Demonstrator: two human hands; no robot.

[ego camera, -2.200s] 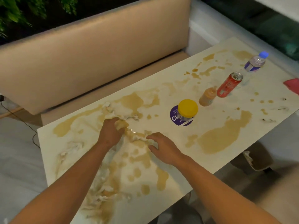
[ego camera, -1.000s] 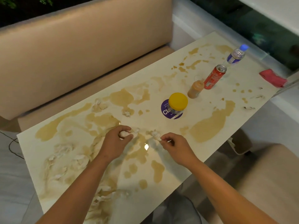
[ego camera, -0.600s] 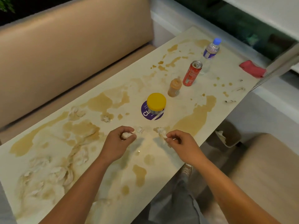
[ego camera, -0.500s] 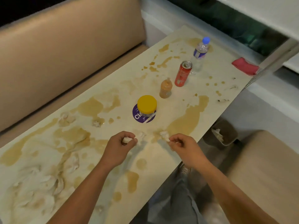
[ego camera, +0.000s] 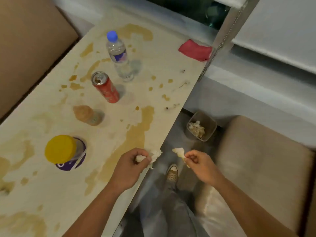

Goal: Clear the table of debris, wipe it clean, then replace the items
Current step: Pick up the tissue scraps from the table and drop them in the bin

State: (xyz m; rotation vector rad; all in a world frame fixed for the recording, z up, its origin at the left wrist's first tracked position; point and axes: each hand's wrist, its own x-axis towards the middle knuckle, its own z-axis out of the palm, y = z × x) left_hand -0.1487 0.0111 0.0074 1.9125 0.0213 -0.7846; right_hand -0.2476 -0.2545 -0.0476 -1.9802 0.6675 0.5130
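My left hand (ego camera: 130,165) grips a wad of wet white tissue (ego camera: 154,156) at the table's near edge. My right hand (ego camera: 200,164) pinches a second scrap of soggy tissue (ego camera: 178,152), held out past the edge above the floor. The pale table (ego camera: 160,65) carries brown spill stains (ego camera: 138,134). On it stand a yellow-lidded jar (ego camera: 64,152), a small brown bottle (ego camera: 86,115), a red can (ego camera: 105,87) and a water bottle (ego camera: 118,55). A red cloth (ego camera: 195,50) lies at the far right corner.
A small bin (ego camera: 201,125) with crumpled tissue inside stands on the floor beside the table. A beige cushioned seat (ego camera: 259,159) is to the right, a beige bench back (ego camera: 29,36) at the far left. My shoe (ego camera: 172,173) and trouser leg show below.
Both hands picked up tissue scraps from the stained table and carried them rightward to its edge. The view swung right, bringing the bin and seat into sight.
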